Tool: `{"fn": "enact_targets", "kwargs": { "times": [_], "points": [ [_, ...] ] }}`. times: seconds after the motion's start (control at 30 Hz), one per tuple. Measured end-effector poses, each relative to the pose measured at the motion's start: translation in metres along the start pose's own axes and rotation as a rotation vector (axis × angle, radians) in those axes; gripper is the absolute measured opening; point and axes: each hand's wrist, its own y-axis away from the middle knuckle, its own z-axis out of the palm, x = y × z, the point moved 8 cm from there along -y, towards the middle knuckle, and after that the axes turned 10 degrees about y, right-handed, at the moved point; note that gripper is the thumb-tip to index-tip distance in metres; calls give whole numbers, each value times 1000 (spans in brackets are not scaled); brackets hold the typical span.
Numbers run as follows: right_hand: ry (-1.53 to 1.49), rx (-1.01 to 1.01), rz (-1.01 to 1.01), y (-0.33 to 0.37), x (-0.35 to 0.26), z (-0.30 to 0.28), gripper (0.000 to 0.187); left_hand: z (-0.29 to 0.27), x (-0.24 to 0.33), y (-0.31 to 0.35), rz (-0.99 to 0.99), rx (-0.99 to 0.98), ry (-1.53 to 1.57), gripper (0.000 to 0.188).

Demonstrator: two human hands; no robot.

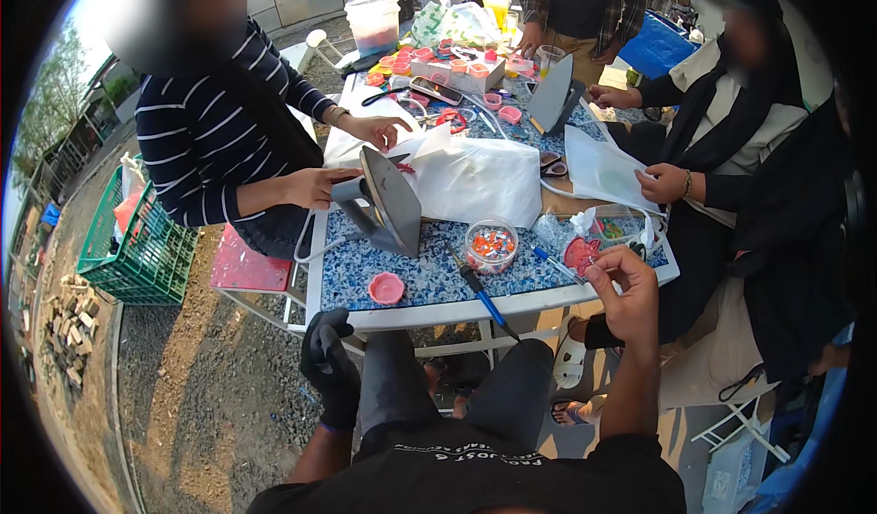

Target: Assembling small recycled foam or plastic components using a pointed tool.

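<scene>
Between the thumb and fingers of my right hand (625,293) is a small red-pink, flower-like plastic piece (581,254), raised over the table's near right edge. My left hand (331,368), in a black glove, hangs loosely closed beside the near left edge, with nothing visible in it. A soldering iron (479,289) with a blue handle lies across the front edge, tip on the tabletop. Close to it stand a round clear tub (491,245) of orange and white bits and a pink scalloped mold (386,287). A blue pen (552,262) lies near my right fingers.
The table (352,263) has a blue speckled top. A clothes iron (391,205) stands at left, near a person in stripes; another iron (555,98) stands farther back. White paper (480,180) covers the middle. At right, a seated person holds a white sheet (603,169). A green crate (137,240) stands left.
</scene>
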Motion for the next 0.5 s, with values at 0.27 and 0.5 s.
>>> {"fn": "enact_targets", "kwargs": {
  "times": [0.27,0.5],
  "points": [
    [252,-112,78,-128,20,36,16,-14,-81,-20,288,146,-498,36],
    [514,-534,119,-236,88,110,18,-11,-90,-31,308,94,-516,36]
  ]
}}
